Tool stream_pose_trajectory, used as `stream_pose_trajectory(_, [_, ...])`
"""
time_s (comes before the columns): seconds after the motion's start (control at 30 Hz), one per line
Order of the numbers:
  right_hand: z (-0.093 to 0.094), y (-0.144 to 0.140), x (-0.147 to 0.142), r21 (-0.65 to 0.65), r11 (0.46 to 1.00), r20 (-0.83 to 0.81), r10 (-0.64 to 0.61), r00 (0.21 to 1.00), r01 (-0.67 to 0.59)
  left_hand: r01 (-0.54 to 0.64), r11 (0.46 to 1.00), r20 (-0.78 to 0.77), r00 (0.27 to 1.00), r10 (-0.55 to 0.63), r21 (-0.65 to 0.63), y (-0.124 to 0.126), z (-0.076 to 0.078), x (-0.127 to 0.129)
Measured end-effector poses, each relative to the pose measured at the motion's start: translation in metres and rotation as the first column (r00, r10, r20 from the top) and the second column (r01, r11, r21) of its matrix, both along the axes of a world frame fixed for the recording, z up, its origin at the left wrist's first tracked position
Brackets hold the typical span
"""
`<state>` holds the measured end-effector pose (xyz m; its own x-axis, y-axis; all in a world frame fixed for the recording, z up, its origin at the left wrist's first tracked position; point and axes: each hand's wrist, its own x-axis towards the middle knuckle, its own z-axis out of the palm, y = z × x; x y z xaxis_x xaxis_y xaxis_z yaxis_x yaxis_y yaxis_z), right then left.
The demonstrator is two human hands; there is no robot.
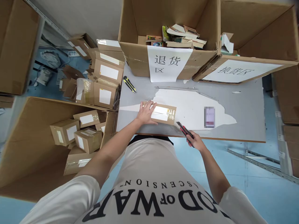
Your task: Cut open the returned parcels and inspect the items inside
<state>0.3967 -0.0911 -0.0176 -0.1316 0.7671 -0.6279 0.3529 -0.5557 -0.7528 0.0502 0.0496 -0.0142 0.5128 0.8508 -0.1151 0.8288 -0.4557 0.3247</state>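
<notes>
Head view: one parcel (163,113) under left hand (146,112), one knife (185,131) in right hand (195,141)

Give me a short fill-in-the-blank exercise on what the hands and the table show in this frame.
1. The left hand rests flat on a taped cardboard ____ on the table.
2. The right hand holds a red and black utility ____.
3. A second knife, lying untouched near the big boxes, is black and ____.
4. The parcel carries a ____ label on top.

Missing words: parcel; knife; yellow; white
</notes>
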Motion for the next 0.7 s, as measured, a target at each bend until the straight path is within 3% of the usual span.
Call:
stream_pose_trajectory(0.1, [-0.007,0.0,0.007,0.118,0.976,0.056,-0.192,0.98,0.184,0.017,1.0,-0.01,1.0,-0.017,0.008,-0.002,0.002,-0.001])
stream_pose_trajectory(0.17, [-0.014,0.005,0.006,0.19,0.951,0.154,-0.272,0.95,0.242,0.021,0.999,-0.02,1.0,-0.02,0.025,-0.005,0.004,-0.001])
stream_pose_trajectory(0.43, [-0.053,0.042,-0.021,0.31,0.95,0.542,-0.209,0.814,0.038,0.016,0.997,-0.029,0.999,-0.014,0.07,-0.016,0.014,0.003])
stream_pose_trajectory(0.7, [-0.079,0.048,-0.037,0.258,0.965,0.681,-0.215,0.7,0.045,0.029,0.998,-0.031,0.999,-0.028,0.046,-0.06,0.013,-0.002])
